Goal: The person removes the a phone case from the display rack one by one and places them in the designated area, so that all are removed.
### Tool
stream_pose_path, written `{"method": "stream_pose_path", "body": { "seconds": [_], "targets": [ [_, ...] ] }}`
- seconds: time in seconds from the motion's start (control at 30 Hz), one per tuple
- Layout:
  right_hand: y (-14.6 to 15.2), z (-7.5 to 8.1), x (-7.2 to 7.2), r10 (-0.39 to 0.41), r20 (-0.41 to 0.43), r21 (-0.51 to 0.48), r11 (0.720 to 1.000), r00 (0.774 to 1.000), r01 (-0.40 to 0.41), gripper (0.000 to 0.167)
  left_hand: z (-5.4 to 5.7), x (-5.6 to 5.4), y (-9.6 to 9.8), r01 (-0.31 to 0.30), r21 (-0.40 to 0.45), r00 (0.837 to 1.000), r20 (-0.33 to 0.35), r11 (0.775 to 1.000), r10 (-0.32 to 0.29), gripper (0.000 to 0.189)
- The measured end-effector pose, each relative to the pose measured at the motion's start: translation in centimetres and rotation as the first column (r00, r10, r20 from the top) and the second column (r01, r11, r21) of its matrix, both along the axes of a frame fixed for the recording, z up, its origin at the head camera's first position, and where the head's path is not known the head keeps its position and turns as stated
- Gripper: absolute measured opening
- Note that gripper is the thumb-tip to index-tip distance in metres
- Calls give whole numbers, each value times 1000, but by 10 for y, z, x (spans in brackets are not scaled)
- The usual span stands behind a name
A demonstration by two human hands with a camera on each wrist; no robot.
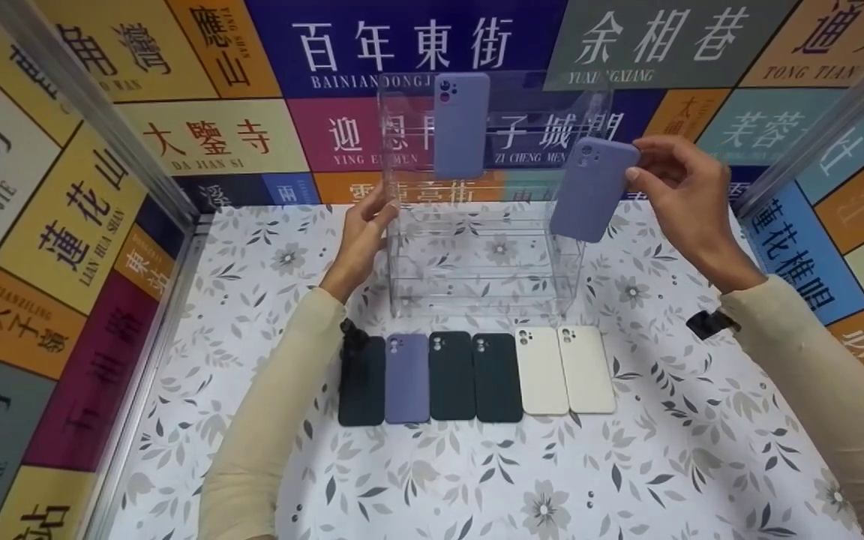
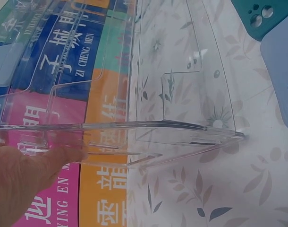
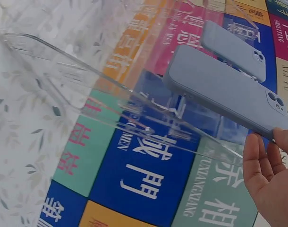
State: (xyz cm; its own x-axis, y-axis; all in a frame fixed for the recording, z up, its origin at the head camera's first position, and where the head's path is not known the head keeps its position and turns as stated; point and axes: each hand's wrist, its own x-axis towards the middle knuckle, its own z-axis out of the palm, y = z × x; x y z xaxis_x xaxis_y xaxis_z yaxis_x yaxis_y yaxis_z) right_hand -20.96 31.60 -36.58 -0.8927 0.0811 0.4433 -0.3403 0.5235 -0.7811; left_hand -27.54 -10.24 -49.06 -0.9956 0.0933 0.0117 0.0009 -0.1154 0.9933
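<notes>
My right hand (image 1: 687, 195) pinches a lavender phone case (image 1: 595, 187) by its upper right edge, tilted near the right side of a clear acrylic tiered display stand (image 1: 477, 300). In the right wrist view, the thumb and fingers hold that case (image 3: 219, 90) at its camera-hole end. A second lavender phone case (image 1: 462, 127) stands upright on the top tier, towards the left. My left hand (image 1: 363, 236) grips the stand's left side panel; in the left wrist view part of the left hand (image 2: 35, 175) shows against that panel, its fingertips partly hidden.
In front of the stand lies a row of phone cases: a dark one (image 1: 361, 386) at the left, a lavender one (image 1: 407, 379), two dark green ones (image 1: 452, 379) and two cream ones (image 1: 542, 375). Sign-patterned panels (image 1: 402, 45) stand behind the floral tabletop (image 1: 544, 480).
</notes>
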Motion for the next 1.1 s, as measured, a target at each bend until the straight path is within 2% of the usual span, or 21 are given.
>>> {"method": "stream_pose_path", "body": {
  "seconds": [0.23,0.5,0.87,1.1],
  "targets": [
    [9,-17,11,-9,10,40,999,1000,9,31,0,1,0,-5,-48,1000,-8,999,5,62],
    [19,-34,24,-41,44,41,998,998,40,33,1,2,1,15,-54,1000,-19,998,-16,61],
    [28,-49,30,-67,110,58,996,992,61,37,1,2,-2,17,-64,1000,-23,998,-18,61],
    [33,-60,37,-53,109,62,997,993,47,36,1,3,-2,17,-42,999,-28,999,-19,62]
  ]
}}
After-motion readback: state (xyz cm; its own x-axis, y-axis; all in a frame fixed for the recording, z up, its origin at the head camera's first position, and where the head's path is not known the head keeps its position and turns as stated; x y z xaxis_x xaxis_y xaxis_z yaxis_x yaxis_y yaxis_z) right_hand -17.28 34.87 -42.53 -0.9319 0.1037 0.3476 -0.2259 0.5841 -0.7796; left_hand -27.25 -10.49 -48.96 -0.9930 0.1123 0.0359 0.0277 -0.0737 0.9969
